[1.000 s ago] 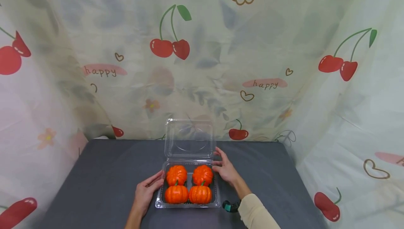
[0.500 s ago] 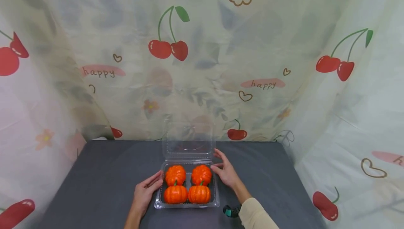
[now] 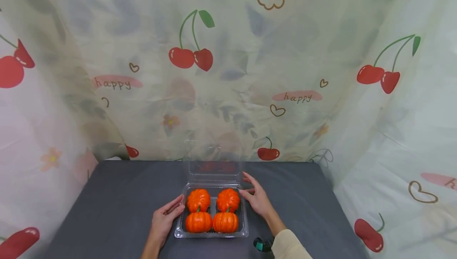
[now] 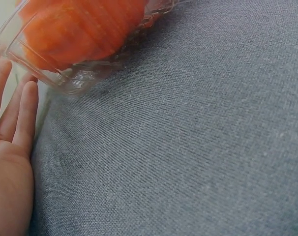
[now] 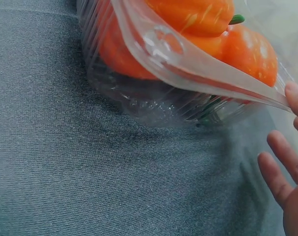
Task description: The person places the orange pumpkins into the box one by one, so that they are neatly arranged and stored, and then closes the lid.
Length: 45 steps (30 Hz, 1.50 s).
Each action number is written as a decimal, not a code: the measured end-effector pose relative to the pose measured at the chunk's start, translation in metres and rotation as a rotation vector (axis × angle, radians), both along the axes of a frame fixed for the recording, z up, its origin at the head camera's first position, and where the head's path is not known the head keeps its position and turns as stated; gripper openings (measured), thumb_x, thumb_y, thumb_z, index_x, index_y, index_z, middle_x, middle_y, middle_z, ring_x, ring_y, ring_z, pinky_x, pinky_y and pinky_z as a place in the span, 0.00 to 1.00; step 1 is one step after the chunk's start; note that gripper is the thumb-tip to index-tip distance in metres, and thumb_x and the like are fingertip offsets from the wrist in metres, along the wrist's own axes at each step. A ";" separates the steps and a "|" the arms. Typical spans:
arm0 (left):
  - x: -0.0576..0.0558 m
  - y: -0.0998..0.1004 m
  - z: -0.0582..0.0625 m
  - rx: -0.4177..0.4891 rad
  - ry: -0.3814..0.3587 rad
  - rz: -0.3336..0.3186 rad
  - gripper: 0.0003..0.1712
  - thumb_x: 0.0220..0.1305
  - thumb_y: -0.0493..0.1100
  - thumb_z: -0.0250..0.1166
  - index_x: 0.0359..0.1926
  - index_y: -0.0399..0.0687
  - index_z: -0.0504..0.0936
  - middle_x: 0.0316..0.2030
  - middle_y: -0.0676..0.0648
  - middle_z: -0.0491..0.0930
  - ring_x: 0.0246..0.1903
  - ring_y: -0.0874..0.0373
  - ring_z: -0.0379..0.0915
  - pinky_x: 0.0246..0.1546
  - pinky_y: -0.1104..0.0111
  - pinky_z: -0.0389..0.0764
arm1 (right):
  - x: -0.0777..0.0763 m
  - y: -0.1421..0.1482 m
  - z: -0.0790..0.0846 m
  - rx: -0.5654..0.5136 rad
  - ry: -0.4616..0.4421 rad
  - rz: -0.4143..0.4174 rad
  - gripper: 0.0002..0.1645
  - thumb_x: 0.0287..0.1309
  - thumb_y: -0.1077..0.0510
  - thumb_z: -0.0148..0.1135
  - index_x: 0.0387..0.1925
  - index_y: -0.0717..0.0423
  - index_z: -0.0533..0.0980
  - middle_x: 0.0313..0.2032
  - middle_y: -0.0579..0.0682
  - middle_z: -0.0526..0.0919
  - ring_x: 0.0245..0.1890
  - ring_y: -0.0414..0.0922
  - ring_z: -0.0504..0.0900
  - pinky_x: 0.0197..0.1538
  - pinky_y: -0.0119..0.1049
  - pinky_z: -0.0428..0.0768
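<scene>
A clear plastic clamshell box (image 3: 211,235) sits on the dark table with its transparent lid (image 3: 214,178) standing raised at the back. Several small orange pumpkins (image 3: 198,222) with green stems fill it in two rows. My left hand (image 3: 164,219) lies along the box's left side, fingers extended, tips at the wall. In the left wrist view that hand (image 4: 11,167) shows straight fingers by the box's corner. My right hand (image 3: 260,201) is at the back right corner, near the lid's hinge. The right wrist view has its fingertips (image 5: 294,96) against the rim, the other fingers spread.
Grey cloth covers the table (image 3: 121,211). A pale curtain (image 3: 228,72) printed with cherries and hearts hangs behind and at both sides. A black band with a green patch (image 3: 263,244) shows by the right wrist.
The head view has shifted slightly. The lid's outline looks fainter against the curtain than a second ago. Both hands keep nearly the same places at the box, and the pumpkins have not moved in it.
</scene>
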<state>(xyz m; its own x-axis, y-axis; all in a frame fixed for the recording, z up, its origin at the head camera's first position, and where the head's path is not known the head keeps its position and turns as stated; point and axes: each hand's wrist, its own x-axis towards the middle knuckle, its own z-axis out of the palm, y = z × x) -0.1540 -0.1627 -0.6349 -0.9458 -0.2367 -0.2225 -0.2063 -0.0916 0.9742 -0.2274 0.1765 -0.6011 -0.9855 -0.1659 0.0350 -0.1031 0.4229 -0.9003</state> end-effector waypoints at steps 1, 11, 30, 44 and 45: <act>0.000 0.000 0.000 0.002 -0.003 -0.001 0.33 0.55 0.48 0.79 0.62 0.46 0.83 0.55 0.53 0.86 0.46 0.78 0.83 0.46 0.81 0.83 | 0.001 0.001 0.000 -0.001 0.012 0.003 0.40 0.65 0.56 0.69 0.75 0.40 0.65 0.66 0.57 0.76 0.47 0.49 0.87 0.54 0.43 0.86; -0.001 -0.002 -0.005 -0.010 0.017 -0.008 0.32 0.56 0.45 0.78 0.61 0.42 0.83 0.54 0.53 0.87 0.46 0.77 0.83 0.46 0.79 0.84 | 0.008 0.005 0.001 0.012 0.022 -0.016 0.37 0.64 0.56 0.69 0.71 0.34 0.70 0.64 0.55 0.78 0.46 0.48 0.87 0.54 0.44 0.86; -0.002 -0.002 -0.007 0.013 0.035 -0.025 0.31 0.57 0.44 0.77 0.61 0.39 0.82 0.52 0.54 0.88 0.47 0.74 0.84 0.46 0.78 0.84 | 0.020 0.009 -0.004 0.061 0.054 -0.026 0.32 0.67 0.54 0.66 0.71 0.47 0.71 0.62 0.55 0.81 0.50 0.51 0.86 0.54 0.38 0.84; 0.000 -0.004 -0.004 0.021 0.023 -0.044 0.34 0.58 0.45 0.77 0.62 0.33 0.80 0.52 0.44 0.88 0.43 0.73 0.85 0.45 0.78 0.84 | 0.026 0.009 -0.009 0.078 -0.038 -0.048 0.28 0.70 0.42 0.61 0.68 0.36 0.73 0.55 0.51 0.83 0.39 0.39 0.82 0.39 0.31 0.79; 0.001 -0.004 -0.003 0.004 0.012 -0.038 0.34 0.58 0.46 0.77 0.62 0.34 0.80 0.51 0.45 0.88 0.43 0.74 0.84 0.45 0.79 0.84 | 0.027 0.009 -0.009 0.074 -0.042 -0.046 0.27 0.70 0.41 0.61 0.68 0.35 0.73 0.54 0.50 0.84 0.38 0.38 0.81 0.38 0.31 0.79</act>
